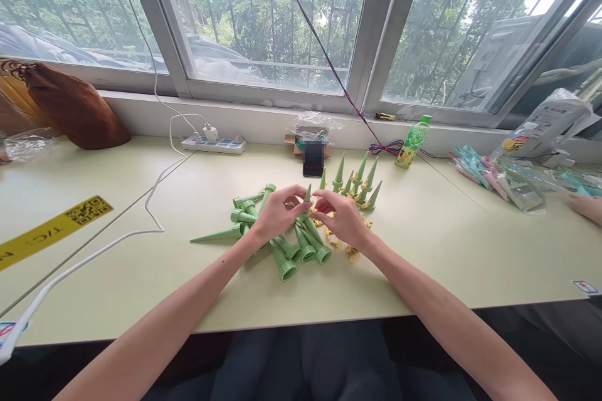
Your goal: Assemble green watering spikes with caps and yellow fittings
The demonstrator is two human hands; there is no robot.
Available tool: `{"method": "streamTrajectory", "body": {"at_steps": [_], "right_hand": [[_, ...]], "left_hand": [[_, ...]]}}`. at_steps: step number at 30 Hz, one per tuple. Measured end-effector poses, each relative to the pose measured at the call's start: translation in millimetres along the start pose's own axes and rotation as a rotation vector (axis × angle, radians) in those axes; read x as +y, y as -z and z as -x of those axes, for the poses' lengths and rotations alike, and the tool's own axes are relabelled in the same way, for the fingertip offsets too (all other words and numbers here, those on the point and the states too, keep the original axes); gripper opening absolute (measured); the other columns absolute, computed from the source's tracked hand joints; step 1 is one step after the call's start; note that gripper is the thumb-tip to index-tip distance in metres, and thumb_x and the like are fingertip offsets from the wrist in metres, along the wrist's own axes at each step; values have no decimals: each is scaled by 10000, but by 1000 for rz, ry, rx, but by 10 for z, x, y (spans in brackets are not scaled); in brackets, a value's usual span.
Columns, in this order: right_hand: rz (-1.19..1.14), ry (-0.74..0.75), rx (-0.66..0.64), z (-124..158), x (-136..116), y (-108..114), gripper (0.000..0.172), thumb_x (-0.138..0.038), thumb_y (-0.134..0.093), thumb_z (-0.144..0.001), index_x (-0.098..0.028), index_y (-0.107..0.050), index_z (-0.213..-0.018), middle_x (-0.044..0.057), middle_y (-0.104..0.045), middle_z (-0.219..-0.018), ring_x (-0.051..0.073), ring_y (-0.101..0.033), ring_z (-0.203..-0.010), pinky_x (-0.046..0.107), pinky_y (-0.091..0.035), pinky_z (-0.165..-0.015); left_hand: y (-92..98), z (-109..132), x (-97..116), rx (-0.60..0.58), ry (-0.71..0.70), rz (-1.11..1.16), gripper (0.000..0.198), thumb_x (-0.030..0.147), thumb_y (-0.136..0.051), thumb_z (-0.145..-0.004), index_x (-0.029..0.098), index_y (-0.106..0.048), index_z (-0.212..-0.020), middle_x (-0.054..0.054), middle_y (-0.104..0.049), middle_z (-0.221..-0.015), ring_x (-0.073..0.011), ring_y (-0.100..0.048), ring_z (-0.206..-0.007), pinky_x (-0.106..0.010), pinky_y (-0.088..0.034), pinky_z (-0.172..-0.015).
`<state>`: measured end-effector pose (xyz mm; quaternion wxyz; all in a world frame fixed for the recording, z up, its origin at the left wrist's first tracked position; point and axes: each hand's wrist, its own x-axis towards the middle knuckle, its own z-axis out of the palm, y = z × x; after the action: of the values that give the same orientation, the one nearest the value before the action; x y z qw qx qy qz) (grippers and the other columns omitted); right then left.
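My left hand (277,213) and my right hand (343,218) meet over a heap of green plastic cone spikes (286,250) on the pale table (141,263). Both pinch one upright green spike (308,195) between their fingertips. Small yellow pieces (350,254) lie scattered under and beside my right hand. Behind my hands several green spikes (360,178) stand upright, tips up. One long spike (216,236) lies flat to the left of the heap.
A black phone (313,158) leans near the window sill, a green bottle (412,141) to its right. A power strip (214,144) with white cables lies left. Brown bag (70,109) far left. Packets of clips (498,178) and another person's hand (587,207) far right.
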<state>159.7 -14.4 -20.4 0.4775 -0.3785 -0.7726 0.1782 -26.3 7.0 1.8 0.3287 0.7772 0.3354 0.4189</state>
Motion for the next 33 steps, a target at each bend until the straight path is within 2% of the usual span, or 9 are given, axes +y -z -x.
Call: {"method": "streamTrajectory", "body": {"at_steps": [12, 26, 33], "right_hand": [[7, 10, 29, 5, -19, 0, 351, -168, -719, -802, -194, -612, -1136, 27, -683, -822, 149, -670, -725, 294, -607, -710], [-55, -58, -14, 5, -26, 7, 375, -207, -708, -809, -220, -589, -1164, 12, -694, -809, 150, -683, -708, 302, -614, -718], [-92, -72, -21, 21, -13, 5, 388, -201, -698, -815, -224, -575, -1183, 11, -714, -823, 150, -693, -717, 301, -610, -719]], "left_hand": [[1, 2, 18, -15, -6, 7, 226, 383, -603, -853, 172, -660, -911, -17, -667, -857, -89, -555, -622, -193, -486, -551], [-11, 8, 33, -2, -16, 24, 213, 369, -615, -842, 166, -662, -886, -20, -647, -792, -92, -539, -601, -203, -498, -539], [-18, 14, -33, -8, -75, -11, 182, 338, -632, -845, 177, -658, -926, -33, -652, -914, -102, -582, -683, -243, -566, -663]]}}
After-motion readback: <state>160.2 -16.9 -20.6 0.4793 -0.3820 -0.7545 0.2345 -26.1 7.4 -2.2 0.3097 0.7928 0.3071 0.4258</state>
